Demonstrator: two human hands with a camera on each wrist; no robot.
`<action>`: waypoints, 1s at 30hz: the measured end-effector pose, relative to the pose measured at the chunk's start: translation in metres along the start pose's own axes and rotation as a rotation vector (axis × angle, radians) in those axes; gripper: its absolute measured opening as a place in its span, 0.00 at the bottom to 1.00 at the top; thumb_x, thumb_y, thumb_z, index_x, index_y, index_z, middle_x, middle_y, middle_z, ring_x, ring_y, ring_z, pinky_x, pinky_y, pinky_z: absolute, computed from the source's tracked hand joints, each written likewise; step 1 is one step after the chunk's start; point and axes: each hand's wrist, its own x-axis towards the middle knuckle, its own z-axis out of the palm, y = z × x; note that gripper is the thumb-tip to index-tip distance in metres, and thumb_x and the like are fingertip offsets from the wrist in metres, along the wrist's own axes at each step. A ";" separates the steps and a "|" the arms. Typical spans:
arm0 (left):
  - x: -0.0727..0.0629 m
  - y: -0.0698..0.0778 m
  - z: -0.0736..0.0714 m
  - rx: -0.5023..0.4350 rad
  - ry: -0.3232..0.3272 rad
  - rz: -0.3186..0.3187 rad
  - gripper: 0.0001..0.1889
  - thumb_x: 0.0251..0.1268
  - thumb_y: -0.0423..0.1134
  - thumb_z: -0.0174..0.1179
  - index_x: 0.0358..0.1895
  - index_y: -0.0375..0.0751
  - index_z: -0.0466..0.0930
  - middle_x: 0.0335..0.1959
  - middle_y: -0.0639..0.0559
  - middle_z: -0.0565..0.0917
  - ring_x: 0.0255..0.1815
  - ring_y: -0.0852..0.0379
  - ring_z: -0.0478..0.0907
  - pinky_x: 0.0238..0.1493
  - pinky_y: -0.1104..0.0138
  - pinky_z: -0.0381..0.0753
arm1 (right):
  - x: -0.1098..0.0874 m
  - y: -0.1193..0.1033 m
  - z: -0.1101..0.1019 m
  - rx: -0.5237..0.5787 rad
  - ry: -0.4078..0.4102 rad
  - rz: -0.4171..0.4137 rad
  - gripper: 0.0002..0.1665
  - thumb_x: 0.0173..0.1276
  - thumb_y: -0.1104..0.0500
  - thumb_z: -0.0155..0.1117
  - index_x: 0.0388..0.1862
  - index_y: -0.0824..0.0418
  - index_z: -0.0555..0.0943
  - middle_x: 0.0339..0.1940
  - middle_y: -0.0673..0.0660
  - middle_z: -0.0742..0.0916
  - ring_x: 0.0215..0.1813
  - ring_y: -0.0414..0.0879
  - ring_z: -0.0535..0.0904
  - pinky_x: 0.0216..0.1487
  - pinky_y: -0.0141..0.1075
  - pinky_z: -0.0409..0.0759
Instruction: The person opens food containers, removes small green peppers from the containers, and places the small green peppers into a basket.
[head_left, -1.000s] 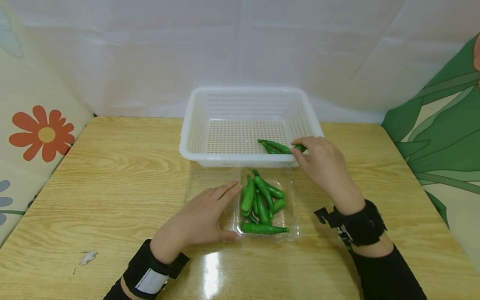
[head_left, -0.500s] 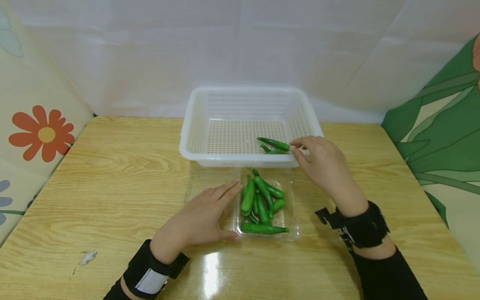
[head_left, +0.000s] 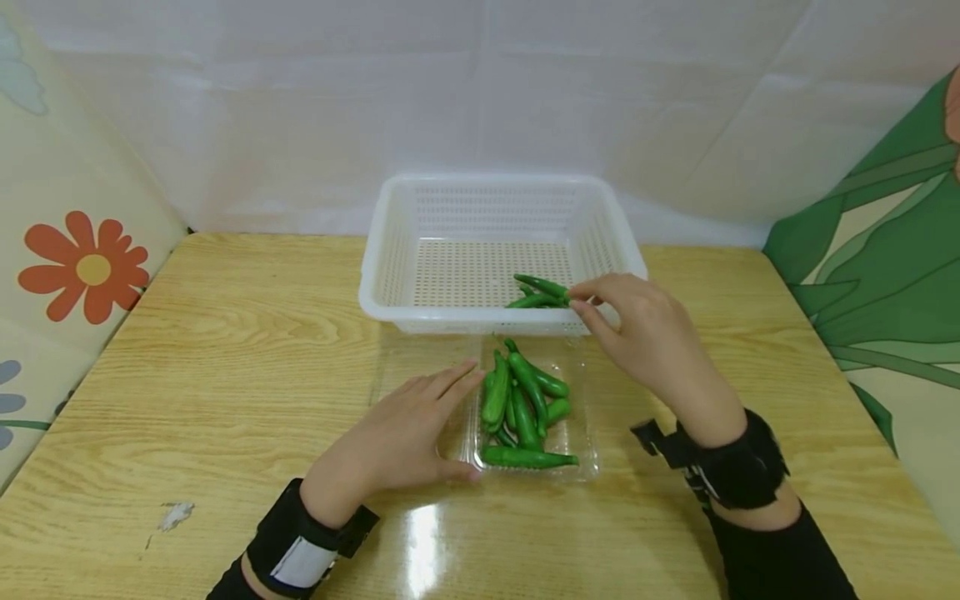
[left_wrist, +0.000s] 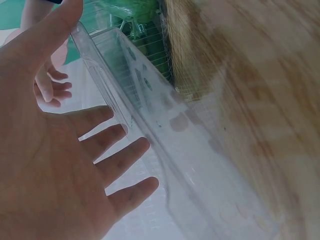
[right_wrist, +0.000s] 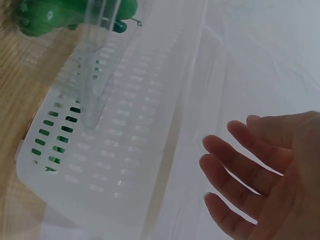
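Note:
In the head view, several green peppers (head_left: 527, 400) lie in a clear plastic clamshell box (head_left: 588, 442). My left hand (head_left: 405, 429) is spread at the box's left edge, over its opened lid; in the left wrist view its fingers reach straight to the clear wall (left_wrist: 145, 127). A white slotted basket (head_left: 495, 314) stands behind the box, with a few green peppers (head_left: 542, 285) near its front right. My right hand (head_left: 637, 333) hovers over that corner, fingertips overlapping the pepper ends. In the right wrist view its fingers (right_wrist: 240, 155) are loosely bent above the rim, with no pepper visible between them.
The wooden table (head_left: 247, 333) bears the box and basket, and has a worn pale patch (head_left: 177, 517) at front left. A white cloth (head_left: 480, 92) hangs behind the basket. Flower-printed panels (head_left: 86, 267) flank the table on both sides.
My right hand has moved slightly left over the basket. The peppers beneath it have shifted, and one now lies further left along the front wall. My left hand and the box stay put.

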 end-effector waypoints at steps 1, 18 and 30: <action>0.000 0.000 0.000 0.000 -0.001 -0.001 0.60 0.48 0.69 0.68 0.81 0.46 0.47 0.80 0.47 0.51 0.76 0.46 0.56 0.75 0.48 0.55 | 0.000 -0.001 0.000 0.008 -0.003 -0.011 0.10 0.68 0.63 0.67 0.47 0.64 0.85 0.45 0.60 0.88 0.47 0.55 0.83 0.38 0.48 0.83; 0.000 -0.001 0.001 0.003 0.004 0.006 0.60 0.48 0.68 0.69 0.80 0.46 0.47 0.80 0.47 0.52 0.76 0.47 0.56 0.74 0.49 0.56 | -0.001 -0.016 0.008 0.084 -0.298 -0.079 0.13 0.70 0.63 0.66 0.52 0.63 0.84 0.42 0.55 0.88 0.43 0.47 0.83 0.43 0.44 0.84; 0.001 -0.002 0.001 0.003 -0.013 -0.010 0.61 0.49 0.69 0.68 0.81 0.48 0.45 0.80 0.49 0.51 0.77 0.49 0.54 0.75 0.50 0.55 | -0.004 -0.020 0.019 0.079 -0.384 -0.113 0.18 0.65 0.63 0.71 0.53 0.64 0.83 0.45 0.58 0.88 0.43 0.50 0.85 0.45 0.44 0.85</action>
